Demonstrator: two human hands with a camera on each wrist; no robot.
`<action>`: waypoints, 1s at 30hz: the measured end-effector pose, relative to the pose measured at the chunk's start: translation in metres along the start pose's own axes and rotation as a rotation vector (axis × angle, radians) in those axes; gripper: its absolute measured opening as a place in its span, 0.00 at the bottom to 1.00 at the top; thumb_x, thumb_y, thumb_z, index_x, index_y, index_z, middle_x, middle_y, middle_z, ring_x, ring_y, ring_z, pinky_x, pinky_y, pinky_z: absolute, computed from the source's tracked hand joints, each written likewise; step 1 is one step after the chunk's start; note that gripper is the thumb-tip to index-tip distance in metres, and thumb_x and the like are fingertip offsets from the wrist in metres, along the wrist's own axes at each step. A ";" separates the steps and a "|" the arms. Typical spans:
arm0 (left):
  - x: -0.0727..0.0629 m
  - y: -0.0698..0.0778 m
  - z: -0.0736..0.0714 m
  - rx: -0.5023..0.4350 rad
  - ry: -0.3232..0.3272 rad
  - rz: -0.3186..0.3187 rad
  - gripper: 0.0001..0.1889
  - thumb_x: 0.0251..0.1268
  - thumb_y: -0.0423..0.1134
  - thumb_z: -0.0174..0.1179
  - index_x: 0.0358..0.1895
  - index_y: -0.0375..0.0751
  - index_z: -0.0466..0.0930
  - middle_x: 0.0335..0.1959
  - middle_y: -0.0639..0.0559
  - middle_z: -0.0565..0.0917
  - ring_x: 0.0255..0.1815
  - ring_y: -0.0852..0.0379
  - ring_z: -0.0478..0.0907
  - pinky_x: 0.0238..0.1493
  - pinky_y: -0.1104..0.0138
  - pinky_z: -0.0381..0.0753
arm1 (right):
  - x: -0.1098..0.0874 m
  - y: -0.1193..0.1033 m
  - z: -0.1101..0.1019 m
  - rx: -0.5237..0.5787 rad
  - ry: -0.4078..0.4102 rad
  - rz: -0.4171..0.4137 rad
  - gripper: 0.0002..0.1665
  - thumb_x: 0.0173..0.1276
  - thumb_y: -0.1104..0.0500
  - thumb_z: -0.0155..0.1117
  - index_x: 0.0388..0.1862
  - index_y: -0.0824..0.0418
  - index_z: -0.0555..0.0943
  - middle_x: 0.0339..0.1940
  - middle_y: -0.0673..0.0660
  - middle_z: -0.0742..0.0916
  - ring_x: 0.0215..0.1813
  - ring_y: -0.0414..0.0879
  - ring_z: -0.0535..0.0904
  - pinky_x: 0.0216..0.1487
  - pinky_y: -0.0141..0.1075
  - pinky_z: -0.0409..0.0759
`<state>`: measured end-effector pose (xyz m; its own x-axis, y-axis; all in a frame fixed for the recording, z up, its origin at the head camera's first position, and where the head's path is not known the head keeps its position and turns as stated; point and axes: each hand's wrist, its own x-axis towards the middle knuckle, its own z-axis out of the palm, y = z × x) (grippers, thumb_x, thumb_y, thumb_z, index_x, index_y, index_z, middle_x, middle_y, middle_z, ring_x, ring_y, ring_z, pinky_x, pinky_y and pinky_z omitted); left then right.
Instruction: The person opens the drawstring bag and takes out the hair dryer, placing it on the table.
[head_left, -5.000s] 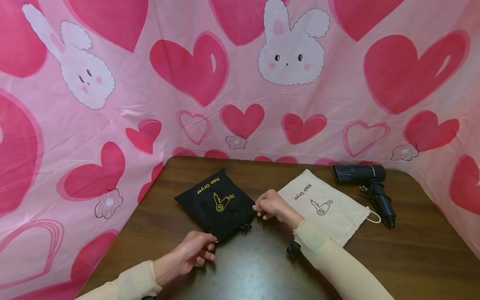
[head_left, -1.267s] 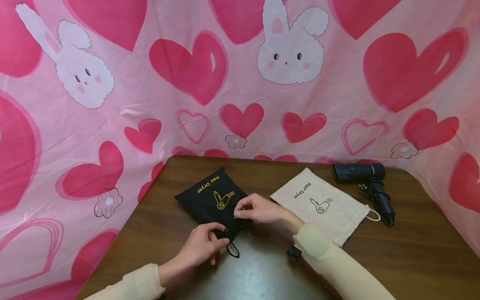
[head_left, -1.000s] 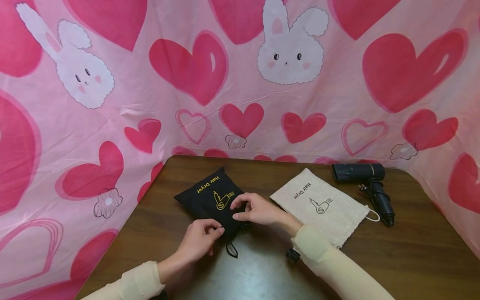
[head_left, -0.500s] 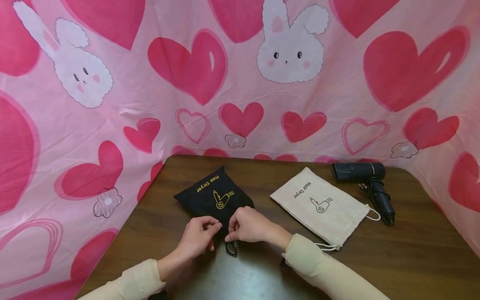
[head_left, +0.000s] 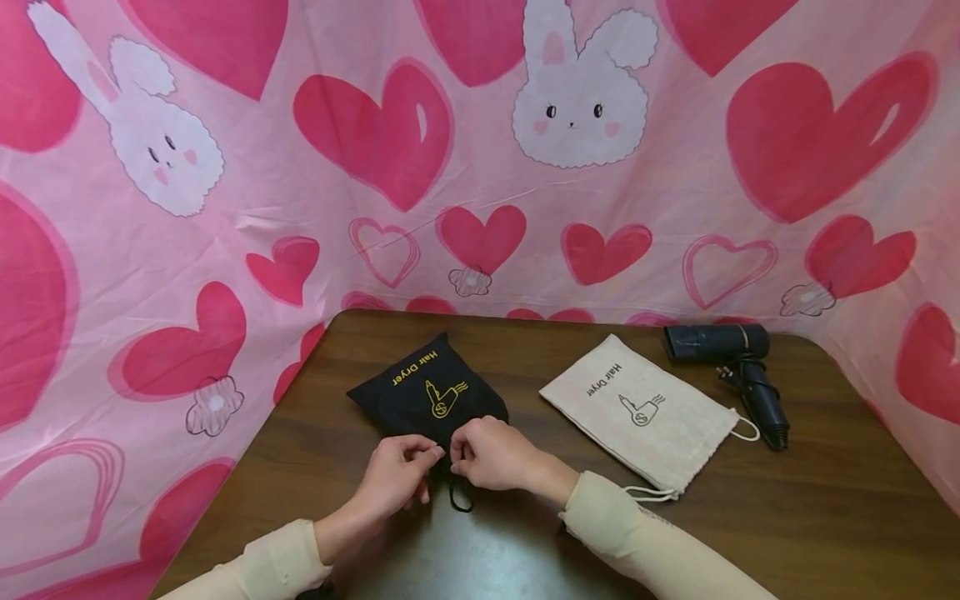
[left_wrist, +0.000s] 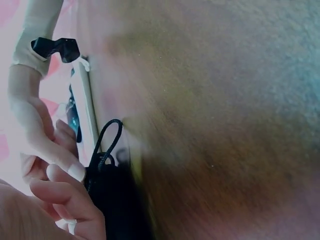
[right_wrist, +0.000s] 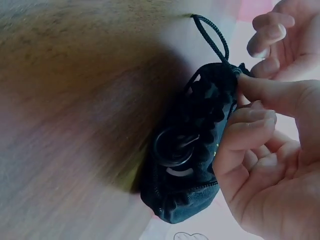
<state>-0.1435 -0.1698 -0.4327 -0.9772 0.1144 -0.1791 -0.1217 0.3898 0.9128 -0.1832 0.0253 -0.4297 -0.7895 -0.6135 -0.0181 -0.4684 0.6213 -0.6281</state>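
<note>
Two-handed pinch on one corner of the black bag (head_left: 420, 396): thumb and finger of the right hand (head_left: 491, 454) tight on the cloth beside the cord loop (head_left: 461, 505), thumb and finger of the left hand (head_left: 392, 471) pressed together there too, apparently on the same edge, though partly hidden. Probably held so to steady the gathered mouth against the cord's pull. Lying flat on the table (head_left: 525, 542), left of the cream bag (head_left: 682, 417), well apart; bottom pointing far left, mouth near right, long axis slantwise.
</note>
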 end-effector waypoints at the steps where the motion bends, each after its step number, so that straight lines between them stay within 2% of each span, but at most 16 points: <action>1: 0.000 0.000 0.000 -0.003 0.001 -0.002 0.08 0.76 0.36 0.64 0.47 0.35 0.88 0.17 0.48 0.79 0.12 0.54 0.74 0.16 0.66 0.70 | 0.000 0.000 0.001 -0.007 0.005 -0.001 0.09 0.68 0.58 0.77 0.32 0.52 0.83 0.17 0.44 0.77 0.22 0.37 0.73 0.25 0.31 0.72; 6: 0.000 -0.001 0.001 -0.018 0.006 -0.005 0.08 0.76 0.36 0.64 0.47 0.34 0.88 0.18 0.48 0.80 0.12 0.53 0.74 0.15 0.67 0.69 | 0.000 0.002 0.002 -0.016 0.033 -0.046 0.06 0.68 0.60 0.77 0.36 0.54 0.85 0.20 0.43 0.77 0.24 0.36 0.73 0.28 0.31 0.73; 13: 0.001 -0.002 0.001 -0.058 0.034 -0.037 0.08 0.77 0.36 0.63 0.47 0.33 0.85 0.20 0.45 0.79 0.13 0.52 0.75 0.15 0.66 0.70 | -0.005 0.010 -0.009 0.077 0.098 -0.095 0.10 0.66 0.66 0.72 0.28 0.53 0.85 0.18 0.42 0.79 0.23 0.35 0.73 0.31 0.31 0.76; 15: 0.002 -0.002 0.001 -0.068 0.039 -0.046 0.08 0.77 0.36 0.62 0.47 0.33 0.85 0.21 0.45 0.79 0.13 0.52 0.77 0.15 0.66 0.70 | -0.008 0.012 -0.016 0.123 0.057 -0.094 0.10 0.67 0.66 0.72 0.27 0.53 0.84 0.17 0.43 0.80 0.22 0.35 0.74 0.30 0.31 0.75; 17: 0.002 -0.003 0.001 -0.071 0.041 -0.054 0.07 0.78 0.36 0.62 0.47 0.34 0.84 0.22 0.44 0.79 0.14 0.52 0.78 0.16 0.66 0.71 | -0.011 0.014 -0.023 0.180 -0.018 -0.110 0.09 0.67 0.66 0.72 0.29 0.54 0.85 0.19 0.44 0.81 0.22 0.35 0.74 0.29 0.31 0.75; 23: 0.003 -0.003 0.000 -0.071 0.038 -0.055 0.08 0.78 0.36 0.61 0.49 0.34 0.83 0.23 0.42 0.80 0.15 0.50 0.78 0.16 0.66 0.71 | -0.020 0.015 -0.033 0.384 -0.376 -0.181 0.02 0.72 0.64 0.70 0.39 0.59 0.88 0.22 0.45 0.82 0.18 0.39 0.73 0.21 0.29 0.73; 26: 0.003 -0.002 0.001 -0.071 0.034 -0.038 0.08 0.78 0.36 0.62 0.50 0.35 0.83 0.22 0.42 0.80 0.14 0.48 0.78 0.15 0.65 0.70 | -0.021 0.013 -0.032 0.416 -0.536 -0.227 0.08 0.75 0.61 0.67 0.47 0.64 0.88 0.26 0.45 0.85 0.21 0.41 0.75 0.24 0.28 0.75; 28: 0.003 -0.001 0.002 -0.069 0.029 -0.024 0.08 0.77 0.36 0.62 0.50 0.35 0.83 0.21 0.42 0.80 0.14 0.47 0.78 0.15 0.65 0.69 | -0.021 0.012 -0.033 0.403 -0.528 -0.239 0.08 0.75 0.61 0.68 0.45 0.64 0.89 0.28 0.45 0.86 0.22 0.40 0.77 0.26 0.27 0.76; 30: 0.003 0.000 0.003 -0.062 0.020 -0.008 0.08 0.77 0.36 0.62 0.49 0.34 0.83 0.21 0.42 0.80 0.14 0.46 0.77 0.15 0.65 0.68 | -0.019 0.012 -0.036 0.363 -0.392 -0.233 0.05 0.74 0.60 0.70 0.41 0.62 0.89 0.25 0.44 0.85 0.23 0.39 0.76 0.27 0.28 0.75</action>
<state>-0.1460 -0.1665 -0.4342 -0.9794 0.0931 -0.1794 -0.1392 0.3331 0.9326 -0.1878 0.0621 -0.4089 -0.4434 -0.8918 -0.0904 -0.3922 0.2837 -0.8750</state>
